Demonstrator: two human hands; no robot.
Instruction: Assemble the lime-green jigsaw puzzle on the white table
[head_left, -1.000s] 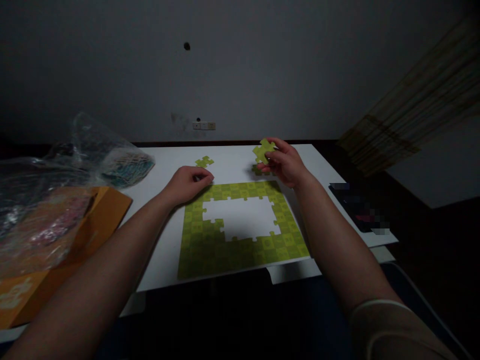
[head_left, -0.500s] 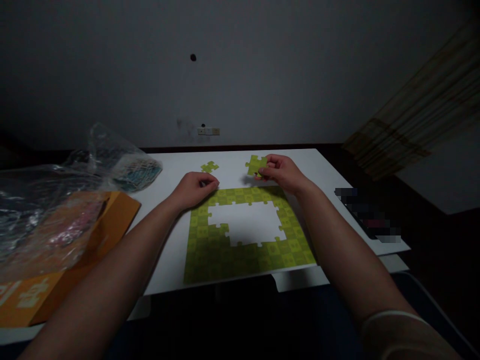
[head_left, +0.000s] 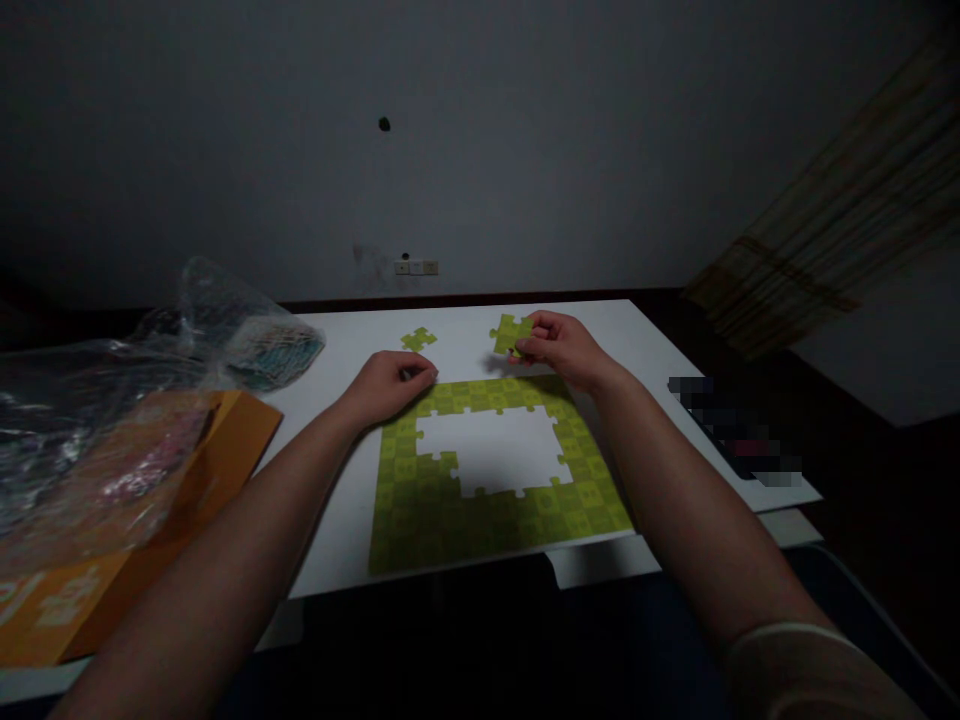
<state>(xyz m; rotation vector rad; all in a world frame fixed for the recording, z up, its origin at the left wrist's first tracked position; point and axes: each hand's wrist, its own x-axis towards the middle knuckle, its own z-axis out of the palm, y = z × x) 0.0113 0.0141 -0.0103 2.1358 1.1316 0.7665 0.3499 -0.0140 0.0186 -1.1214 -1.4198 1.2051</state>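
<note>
Between the thumb and fingers of my right hand (head_left: 562, 345) is a green puzzle piece (head_left: 510, 334), raised above the far part of the white table. My left hand (head_left: 390, 384) rests by the far left corner of the green jigsaw puzzle (head_left: 499, 520), its thumb and fingers pressed together. Whether anything is between them I cannot make out. The joined pieces form a checkered frame around a bare white opening. Just beyond my left hand lies a loose puzzle piece (head_left: 418, 339), flat on the table.
On the left, an orange box (head_left: 240, 430) lies under crumpled clear plastic. A clear bag of puzzle pieces (head_left: 270, 350) sits behind it. A dark, pixelated object (head_left: 731, 430) is at the table's right edge. The wall (head_left: 525, 180) stands beyond the table (head_left: 330, 540).
The view has tilted up very slightly. Both hands keep nearly the same places, and the right still holds the puzzle piece.
</note>
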